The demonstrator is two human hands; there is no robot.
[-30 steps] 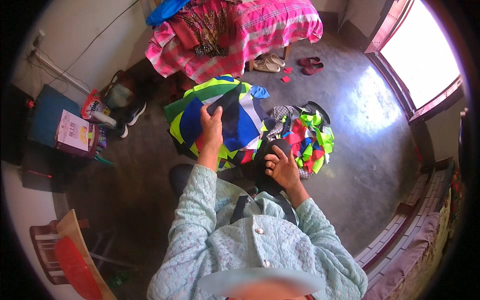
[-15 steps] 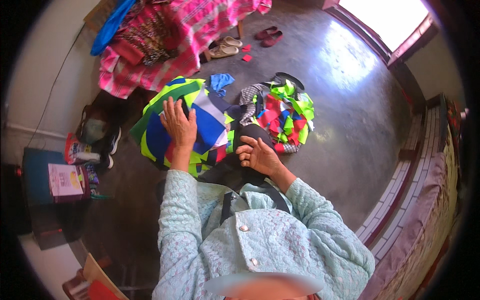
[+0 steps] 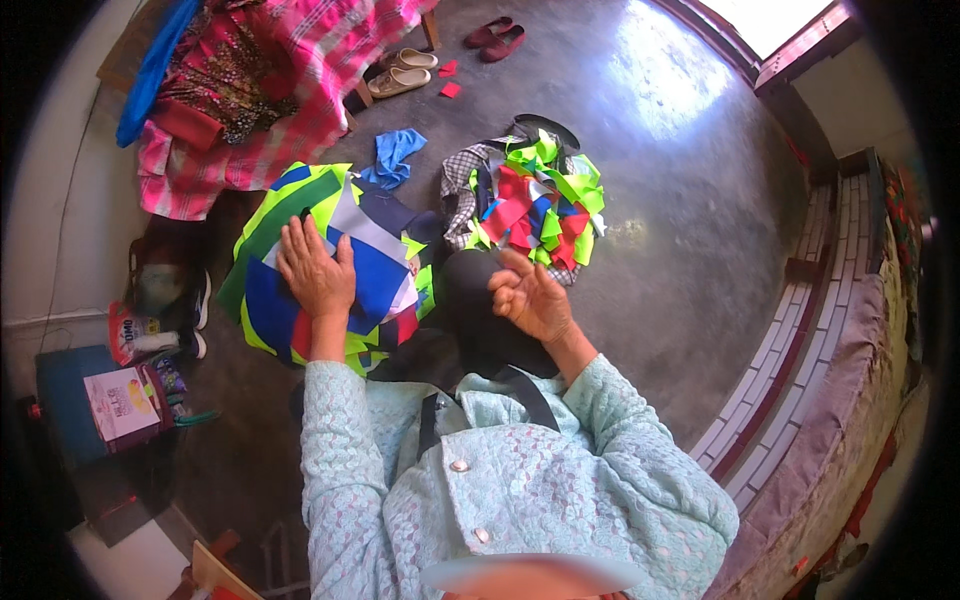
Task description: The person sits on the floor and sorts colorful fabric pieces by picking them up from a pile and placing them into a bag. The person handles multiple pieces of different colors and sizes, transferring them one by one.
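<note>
1. My left hand (image 3: 318, 272) had slid lower on the patchwork (image 3: 330, 265), left of centre; it lay flat, fingers spread open.
2. My right hand (image 3: 532, 298) had lifted off my dark lap, fingers loosely curled, holding nothing.
3. The scrap pile (image 3: 530, 205) sat untouched, upper centre on the floor (image 3: 680, 200).
</note>
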